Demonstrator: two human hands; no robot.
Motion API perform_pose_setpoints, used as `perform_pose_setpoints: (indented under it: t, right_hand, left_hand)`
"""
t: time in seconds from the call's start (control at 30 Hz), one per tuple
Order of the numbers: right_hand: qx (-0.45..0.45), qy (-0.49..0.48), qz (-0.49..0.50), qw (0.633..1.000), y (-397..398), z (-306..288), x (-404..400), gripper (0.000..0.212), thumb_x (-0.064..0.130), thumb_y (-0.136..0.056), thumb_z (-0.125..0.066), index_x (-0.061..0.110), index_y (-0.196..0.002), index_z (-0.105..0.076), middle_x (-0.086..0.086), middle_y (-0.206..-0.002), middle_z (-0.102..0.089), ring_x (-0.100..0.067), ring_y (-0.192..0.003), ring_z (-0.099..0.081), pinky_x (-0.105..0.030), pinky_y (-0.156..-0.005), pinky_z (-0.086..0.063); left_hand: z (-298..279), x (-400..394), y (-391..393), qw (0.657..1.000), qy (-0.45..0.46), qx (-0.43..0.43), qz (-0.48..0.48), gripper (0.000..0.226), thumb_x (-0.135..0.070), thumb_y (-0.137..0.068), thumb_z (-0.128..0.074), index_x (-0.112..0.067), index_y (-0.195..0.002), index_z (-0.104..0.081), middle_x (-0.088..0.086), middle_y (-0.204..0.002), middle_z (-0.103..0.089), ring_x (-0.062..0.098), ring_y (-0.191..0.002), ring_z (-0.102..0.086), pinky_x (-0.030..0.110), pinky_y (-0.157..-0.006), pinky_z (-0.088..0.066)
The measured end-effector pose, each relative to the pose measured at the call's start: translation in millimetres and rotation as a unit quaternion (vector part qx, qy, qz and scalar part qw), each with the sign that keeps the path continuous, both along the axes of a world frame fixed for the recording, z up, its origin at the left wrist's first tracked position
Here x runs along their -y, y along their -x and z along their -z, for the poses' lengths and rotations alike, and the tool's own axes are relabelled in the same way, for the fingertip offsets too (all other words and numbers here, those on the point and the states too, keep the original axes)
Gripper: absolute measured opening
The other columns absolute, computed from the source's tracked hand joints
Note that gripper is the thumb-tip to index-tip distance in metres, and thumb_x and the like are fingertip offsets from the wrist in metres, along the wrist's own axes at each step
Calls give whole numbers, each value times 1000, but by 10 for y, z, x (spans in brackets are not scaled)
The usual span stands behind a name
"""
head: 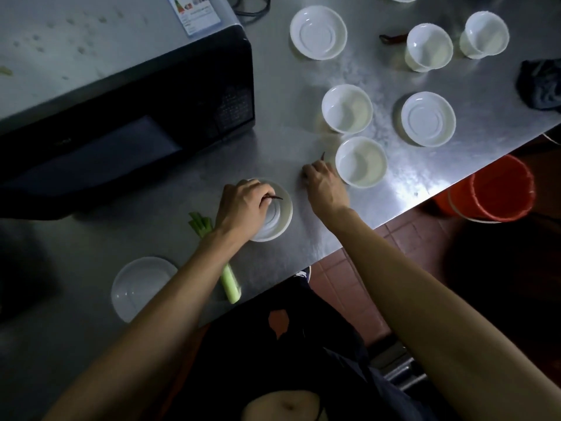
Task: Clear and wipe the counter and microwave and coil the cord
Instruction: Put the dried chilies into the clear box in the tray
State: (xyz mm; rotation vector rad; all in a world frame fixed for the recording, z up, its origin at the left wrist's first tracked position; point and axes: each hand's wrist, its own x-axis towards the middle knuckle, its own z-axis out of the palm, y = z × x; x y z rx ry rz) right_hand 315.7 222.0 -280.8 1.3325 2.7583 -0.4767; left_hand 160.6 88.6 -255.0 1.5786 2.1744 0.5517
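Note:
My left hand (243, 205) pinches a thin dried red chili (275, 197) over a small white saucer (280, 217) on the steel counter (291, 141). My right hand (323, 185) pinches another dark chili (322, 155) on the counter, just left of a white bowl (361, 161). The black microwave (151, 117) stands at the left, its grey top spotted with crumbs. Part of a black cord (253, 10) shows behind it. A dark cloth (540, 85) lies at the counter's right edge.
Several white bowls and saucers are spread over the counter, such as (347, 108), (428, 119), (318, 32). A third chili (391, 38) lies far back. A celery stalk (226, 276) and a saucer (142, 288) sit near the front edge. An orange bucket (498, 189) stands on the floor.

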Motion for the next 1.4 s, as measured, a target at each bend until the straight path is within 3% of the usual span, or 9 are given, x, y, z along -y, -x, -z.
perform_pose_setpoints:
  t: [0.17,0.4,0.63,0.77,1.03,1.3,1.4]
  right_hand:
    - [5,13,-46,999,-46,-26,-48,11,-4,-84,-54,-3,-89,-64,-23,-92,-59,-40,-88,-57,-41,-66,-39]
    - [-85,19,-72,994,-93,-145,59,16,14,-90,-58,10,-99,-71,-11,-93,-67,-36,-89,-60,-39,-63,-49]
    - [-184,-4,-127,975,-77,-414,328,13,18,-87,-67,17,-97,-75,-2,-88,-71,-31,-84,-59,-41,-74,-41]
    - [-220,37,-154,963,-47,-481,555,15,15,-87,-64,18,-97,-75,-1,-93,-72,-30,-86,-62,-43,-78,-45]
    - [-217,75,-256,939,167,-596,1123,20,22,-90,-57,18,-99,-74,-2,-96,-74,-30,-93,-65,-47,-82,-47]
    - [-215,69,-333,915,588,-684,1857,15,15,-87,-62,17,-97,-73,0,-93,-74,-27,-86,-67,-45,-75,-52]
    - [-209,93,-344,911,762,-692,2240,19,20,-87,-59,17,-99,-73,-2,-94,-73,-28,-89,-66,-47,-79,-52]
  left_hand:
    - [-48,71,-113,1000,-2,0,-25,7,-16,-83,-67,-20,-89,-69,-4,-88,-71,26,-84,-65,44,-75,-51]
    - [-129,263,-256,996,-3,-17,-90,7,-15,-84,-69,-20,-89,-70,-6,-89,-71,23,-85,-65,45,-76,-50]
    - [-245,595,-383,985,-18,-29,-167,8,-12,-84,-70,-15,-92,-71,0,-91,-71,24,-84,-64,42,-75,-53]
    - [-329,899,-441,976,-18,-60,-207,7,-16,-85,-72,-19,-92,-71,-3,-91,-72,20,-81,-66,41,-74,-53]
    - [-467,1629,-451,954,-22,-75,-291,8,-17,-85,-65,-18,-90,-71,-2,-86,-69,23,-80,-62,43,-70,-50]
    - [-499,2495,-266,928,-11,-65,-367,15,-22,-91,-58,-19,-95,-72,0,-93,-70,24,-85,-61,41,-77,-45]
    - [-478,2903,-170,921,-9,-63,-385,12,-24,-90,-60,-24,-93,-71,-2,-92,-69,25,-85,-61,45,-76,-47]
